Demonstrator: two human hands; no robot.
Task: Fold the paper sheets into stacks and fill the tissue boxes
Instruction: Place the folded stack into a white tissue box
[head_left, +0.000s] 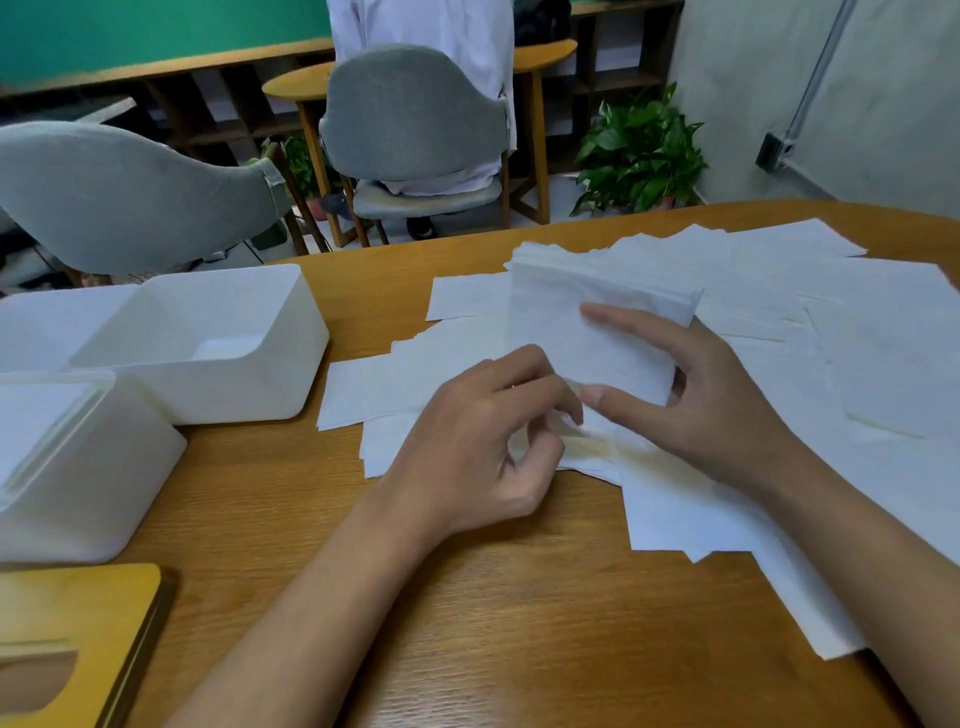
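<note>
Yellow wooden lid (67, 649) with a slot lies at far left, off its box. Just behind it is a white tissue box (78, 467), apparently already holding paper near its rim. Beyond that is a second, open tissue box (208, 343) with a bare bottom.

Centre: left hand (478, 441) is over the near edge of the paper spread. Its fingers are curled and appear to pinch a thin sheet (576, 434) against the thumb, though the exact contact is partly hidden.

Just right of it, the folded stack (587, 312) rests on the spread, layered edges showing along its far side. Right hand (691, 395) lies over it with fingers spread and fairly straight. The index finger presses the top and the thumb is at the near edge.

Right: loose sheets (857, 364) overlap across the wooden table (493, 623), some reaching its near edge.

Judged stage: adding a sheet to the stack. One box is not yet filled.

Risks:
- The tissue looks flimsy, so a hard tug from the pinch could tear or crease it.
- If the pressing fingers ease, the stack could fan out or skew, since it sits on slippery overlapped sheets.
- A sweeping forearm could push sheets near the edge off the table.
</note>
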